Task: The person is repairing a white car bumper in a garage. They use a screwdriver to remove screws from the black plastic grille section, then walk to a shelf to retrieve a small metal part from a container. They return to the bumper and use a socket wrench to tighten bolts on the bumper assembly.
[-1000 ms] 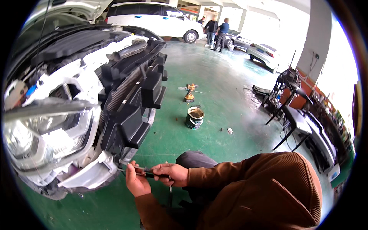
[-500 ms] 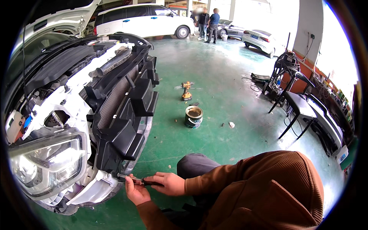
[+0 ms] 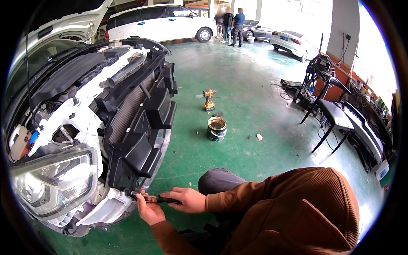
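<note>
I crouch at the stripped front of a white car [image 3: 76, 106] with its bumper off. My right hand [image 3: 189, 199] grips the dark handle of a screwdriver [image 3: 159, 198], its shaft pointing left at the lower edge of the black plastic radiator support [image 3: 136, 140]. My left hand [image 3: 148, 210] sits just under the shaft near the tip, fingers curled against it. The tip meets the car's white lower bracket [image 3: 108, 204], beside the headlight [image 3: 53, 180].
A small metal tin [image 3: 217, 128] and a yellow cordless drill [image 3: 208, 100] stand on the green floor behind. Black stools and a workbench [image 3: 335, 117] line the right wall. Parked cars and people standing [image 3: 231, 19] are far back.
My view has shifted so the car front sits higher and farther left. Both hands stay on the screwdriver at the car's lower edge, moved slightly right and down in the picture.
</note>
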{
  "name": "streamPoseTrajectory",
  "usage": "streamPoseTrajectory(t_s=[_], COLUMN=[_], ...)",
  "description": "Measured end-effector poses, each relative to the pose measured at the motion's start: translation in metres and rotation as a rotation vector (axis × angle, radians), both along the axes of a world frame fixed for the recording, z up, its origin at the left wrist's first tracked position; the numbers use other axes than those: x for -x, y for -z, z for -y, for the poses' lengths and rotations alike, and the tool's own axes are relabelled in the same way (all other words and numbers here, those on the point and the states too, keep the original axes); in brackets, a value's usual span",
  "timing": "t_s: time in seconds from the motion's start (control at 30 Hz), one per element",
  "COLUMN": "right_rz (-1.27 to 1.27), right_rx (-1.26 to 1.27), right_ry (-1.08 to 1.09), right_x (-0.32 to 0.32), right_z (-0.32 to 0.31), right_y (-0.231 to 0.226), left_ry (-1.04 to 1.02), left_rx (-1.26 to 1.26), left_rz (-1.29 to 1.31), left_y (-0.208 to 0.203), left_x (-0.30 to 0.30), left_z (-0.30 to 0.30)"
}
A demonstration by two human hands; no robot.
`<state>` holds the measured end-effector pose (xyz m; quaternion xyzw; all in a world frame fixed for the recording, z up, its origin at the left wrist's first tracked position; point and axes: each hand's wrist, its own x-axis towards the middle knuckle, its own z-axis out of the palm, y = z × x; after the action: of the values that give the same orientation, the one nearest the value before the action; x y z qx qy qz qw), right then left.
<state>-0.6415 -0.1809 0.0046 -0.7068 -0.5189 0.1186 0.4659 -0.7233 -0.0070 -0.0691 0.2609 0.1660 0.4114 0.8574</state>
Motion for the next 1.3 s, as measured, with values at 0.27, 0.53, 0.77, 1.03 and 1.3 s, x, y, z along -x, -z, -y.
streamPoseTrajectory(t_s=[0.27,0.53,0.77,1.03,1.3], right_rz=[-1.531,0.159,-0.941,-1.227,-0.325], right_rx=[0.083,-0.042,0.043,0.151,-0.048], right_ry=[-0.133,-0.036,-0.059,-0.115,0.065], right_x=[-0.018,-0.003,-0.002,-0.015,-0.009], right_z=[0.001,0.001,-0.003,-0.018,-0.008], right_y=[0.008,0.001,0.002,-0.011,0.002], left_ry=[-0.036,-0.047,-0.109,-0.159,-0.090], left_rx=[0.057,0.036,0.014,0.081,0.041], left_rz=[-0.009,0.029,-0.047,-0.072,-0.698], left_y=[-0.019,-0.009,-0.018,-0.002,0.008], left_x=[-0.011,-0.005,-0.009,0.001,0.017], left_z=[0.016,0.001,0.009,-0.008,0.012])
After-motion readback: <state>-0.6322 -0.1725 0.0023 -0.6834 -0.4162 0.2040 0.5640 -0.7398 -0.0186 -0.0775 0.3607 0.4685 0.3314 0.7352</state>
